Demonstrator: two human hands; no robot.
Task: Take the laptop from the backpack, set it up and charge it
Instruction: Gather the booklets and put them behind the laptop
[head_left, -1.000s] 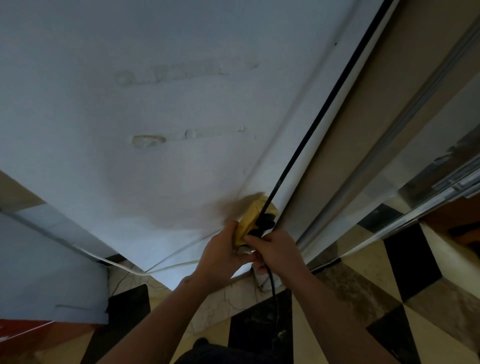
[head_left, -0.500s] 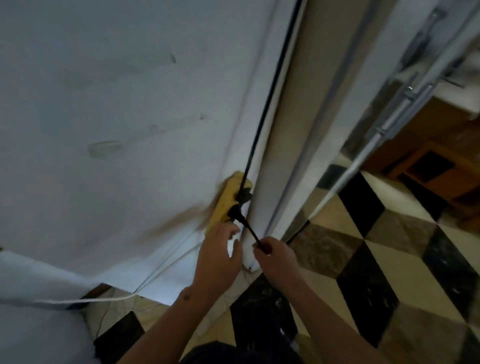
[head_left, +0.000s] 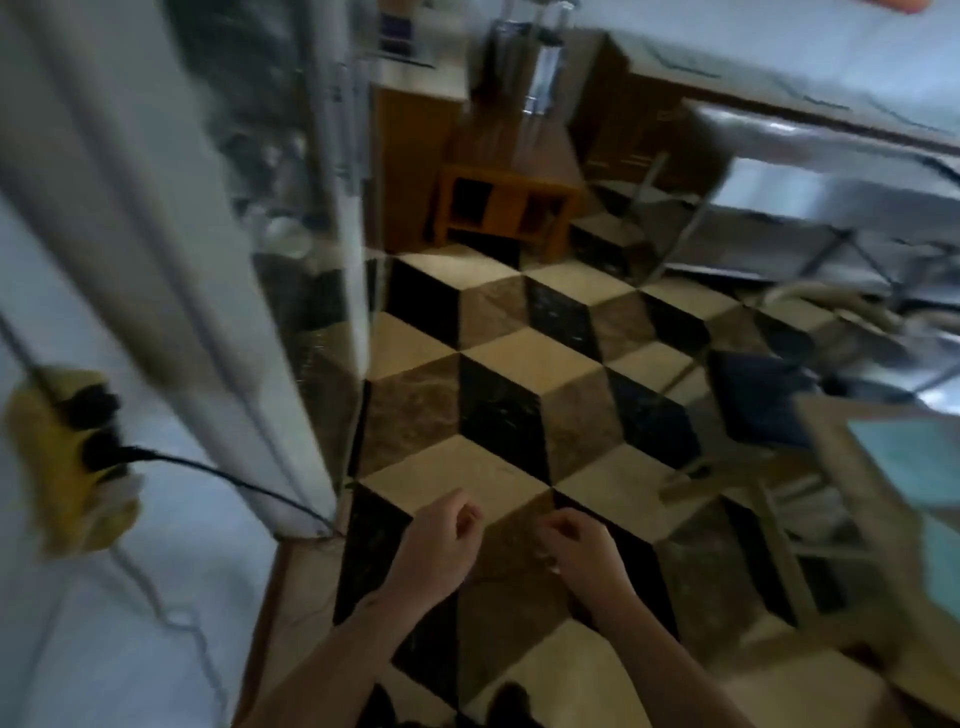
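Note:
A yellow power strip hangs on the white wall at the far left, with two black plugs in it. From the lower plug a black cable runs right and down to the floor by the door frame. My left hand and my right hand hover over the tiled floor, well right of the strip. Both have loosely curled fingers and hold nothing. No laptop or backpack is in view. The picture is blurred by motion.
The floor has black, brown and cream cube-pattern tiles. A white door frame stands at left. A small wooden table sits at the back. A dark blue object and a wooden frame with a teal panel are at right.
Both hands have left the power strip and the plug, which stays in the strip. The view has swung right, from the wall to the open floor.

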